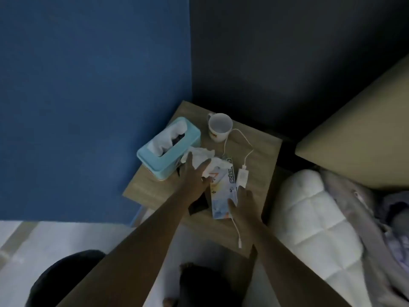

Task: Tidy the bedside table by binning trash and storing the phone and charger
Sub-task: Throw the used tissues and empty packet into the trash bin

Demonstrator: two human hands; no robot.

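On the wooden bedside table point(261, 151) my left hand point(193, 176) closes on crumpled white tissue point(200, 155), beside a second crumpled piece point(215, 166). A printed scissors package point(221, 193) lies in the middle. My right hand point(242, 203) rests with spread fingers on its near right edge, fingertips touching the white charger block point(242, 177). The charger's white cable point(235, 135) loops back toward the mug, and another end point(238, 233) trails off the front edge. A dark phone point(198, 207) lies partly hidden under my left forearm.
A light blue tissue box point(170, 149) stands at the table's left, against the blue wall. A white mug point(219, 127) sits at the back. A bed with a white quilt point(309, 209) and beige headboard point(358, 129) is on the right. A dark round shape point(66, 278) sits on the floor, lower left.
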